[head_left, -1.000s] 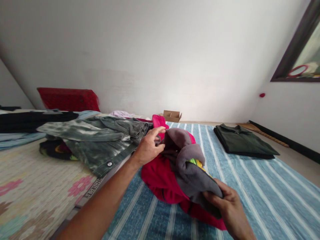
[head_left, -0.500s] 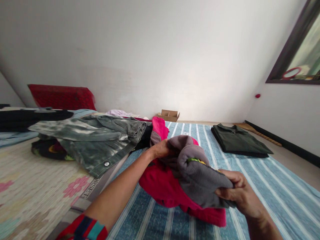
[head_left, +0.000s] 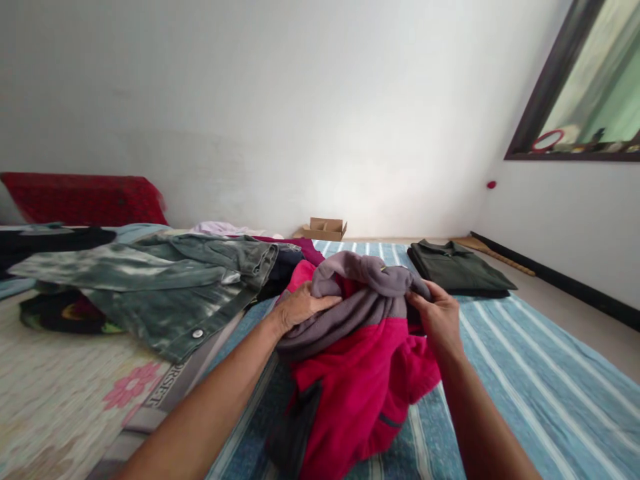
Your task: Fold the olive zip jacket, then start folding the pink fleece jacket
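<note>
I grip the fleece [head_left: 360, 347] with both hands: my left hand [head_left: 299, 305] and right hand [head_left: 436, 315] pinch its grey top edge, which runs across me; the pink body hangs onto the striped sheet [head_left: 525, 400].

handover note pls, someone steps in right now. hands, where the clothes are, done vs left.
Left hand: gripping the grey top edge of the pink and grey fleece garment, fingers closed on the fabric.
Right hand: pinching the same grey edge at the other side.
The garment is lifted off the blue striped mat, its pink body hanging bunched, not spread out.
Done: one dark green shirt lies folded flat on the mat, far right.
Left: the held garment is unfolded; a grey-green denim jacket and other clothes lie loose in a pile to the left.
</note>
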Tool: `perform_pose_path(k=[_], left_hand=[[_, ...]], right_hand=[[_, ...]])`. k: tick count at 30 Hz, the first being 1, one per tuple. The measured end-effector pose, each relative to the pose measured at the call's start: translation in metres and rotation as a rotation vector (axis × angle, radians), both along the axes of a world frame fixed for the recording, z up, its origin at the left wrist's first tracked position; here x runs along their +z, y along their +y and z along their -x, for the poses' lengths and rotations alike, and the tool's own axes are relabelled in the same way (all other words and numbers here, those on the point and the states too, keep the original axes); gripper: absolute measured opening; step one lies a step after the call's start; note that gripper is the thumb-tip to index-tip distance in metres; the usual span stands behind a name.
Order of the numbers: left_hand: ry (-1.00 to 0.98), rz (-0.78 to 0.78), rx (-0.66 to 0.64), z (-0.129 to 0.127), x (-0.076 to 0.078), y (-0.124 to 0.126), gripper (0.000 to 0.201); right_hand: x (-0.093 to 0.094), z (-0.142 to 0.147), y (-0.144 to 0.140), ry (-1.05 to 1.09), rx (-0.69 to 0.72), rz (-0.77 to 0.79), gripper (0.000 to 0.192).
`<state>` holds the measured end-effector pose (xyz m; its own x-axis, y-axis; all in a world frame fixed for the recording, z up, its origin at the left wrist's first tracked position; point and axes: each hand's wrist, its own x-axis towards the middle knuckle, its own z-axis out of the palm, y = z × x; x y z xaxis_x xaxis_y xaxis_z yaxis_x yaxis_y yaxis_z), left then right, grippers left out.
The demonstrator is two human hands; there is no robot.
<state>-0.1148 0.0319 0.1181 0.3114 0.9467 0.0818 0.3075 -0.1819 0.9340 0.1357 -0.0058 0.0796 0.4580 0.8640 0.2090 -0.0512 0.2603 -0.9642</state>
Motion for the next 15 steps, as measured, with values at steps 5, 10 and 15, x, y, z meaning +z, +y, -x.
perform_pose_path(k=[5,10,15], left_hand=[[-0.143,0.1,-0.242,-0.016,-0.033,0.007,0.049],[-0.185,0.098,-0.393,-0.038,-0.039,0.005,0.044],[-0.212,0.085,-0.251,-0.04,-0.038,-0.001,0.031]], right_hand=[[-0.015,0.017,0.007,-0.055,-0.064,-0.101,0.035],[-0.002,0.041,0.007,-0.065,-0.036,-0.176,0.032],[0.017,0.065,0.002,-0.027,0.019,-0.184,0.032]])
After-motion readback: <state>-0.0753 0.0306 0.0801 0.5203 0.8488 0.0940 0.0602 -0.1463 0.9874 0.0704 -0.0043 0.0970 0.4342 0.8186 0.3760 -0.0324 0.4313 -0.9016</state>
